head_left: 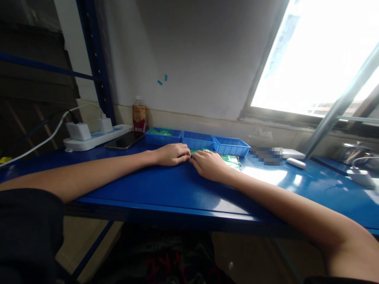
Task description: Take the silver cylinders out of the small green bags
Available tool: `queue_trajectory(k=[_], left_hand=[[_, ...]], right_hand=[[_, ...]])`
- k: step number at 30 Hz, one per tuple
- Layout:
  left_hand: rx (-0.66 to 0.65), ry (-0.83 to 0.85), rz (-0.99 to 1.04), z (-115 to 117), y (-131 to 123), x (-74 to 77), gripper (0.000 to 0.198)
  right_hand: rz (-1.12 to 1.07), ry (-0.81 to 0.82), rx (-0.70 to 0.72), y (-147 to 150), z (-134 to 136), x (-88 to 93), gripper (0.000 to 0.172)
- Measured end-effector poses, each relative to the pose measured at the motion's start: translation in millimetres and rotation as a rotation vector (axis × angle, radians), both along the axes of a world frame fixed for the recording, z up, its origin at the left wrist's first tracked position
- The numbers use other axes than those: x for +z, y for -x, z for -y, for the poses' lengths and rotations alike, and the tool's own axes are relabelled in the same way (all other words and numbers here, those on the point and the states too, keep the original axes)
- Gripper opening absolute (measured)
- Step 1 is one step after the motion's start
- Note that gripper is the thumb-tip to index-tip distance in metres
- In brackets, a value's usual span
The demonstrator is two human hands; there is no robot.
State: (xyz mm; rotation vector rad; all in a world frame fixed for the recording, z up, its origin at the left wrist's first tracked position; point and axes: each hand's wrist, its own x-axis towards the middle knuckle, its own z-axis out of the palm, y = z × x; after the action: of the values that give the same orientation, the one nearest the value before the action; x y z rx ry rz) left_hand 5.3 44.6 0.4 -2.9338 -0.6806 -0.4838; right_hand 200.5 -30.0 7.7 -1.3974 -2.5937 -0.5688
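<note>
While both forearms reach over the blue desk (142,188), the two hands come close together in front of a row of blue trays. The left hand (174,154) is palm down with its fingers bent and its thumb drawn in near them; the right hand (211,165) is curled in the same way, and its fingertips lie just beside those of the left. Each looks partly closed, but the fingers hide what is beneath them, so I cannot tell whether either one grips anything.

Green packets (231,161) lie flat on the desk around the right hand, some showing just behind its knuckles and others out past its wrist side. More green packets sit inside the left tray (164,139), which stands beside the middle tray (197,141) and the right tray (232,146) along the wall.

To the left of the trays, a bottle (139,115) with a red and yellow label stands upright, near a dark phone (126,140) lying flat. Next to the phone, a white power strip (99,139) carries two plugged-in adapters (79,131). Toward the right end, a small white object (296,163) rests near the window side.
</note>
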Motion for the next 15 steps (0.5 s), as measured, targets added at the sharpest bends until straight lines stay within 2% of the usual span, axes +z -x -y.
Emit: queue_trajectory(k=[15], left_hand=[[0.012,-0.134,-0.089,-5,-13,-0.5,0.021]], right_hand=[[-0.009,-0.003,-0.041,1,-1,-0.9,0.039]])
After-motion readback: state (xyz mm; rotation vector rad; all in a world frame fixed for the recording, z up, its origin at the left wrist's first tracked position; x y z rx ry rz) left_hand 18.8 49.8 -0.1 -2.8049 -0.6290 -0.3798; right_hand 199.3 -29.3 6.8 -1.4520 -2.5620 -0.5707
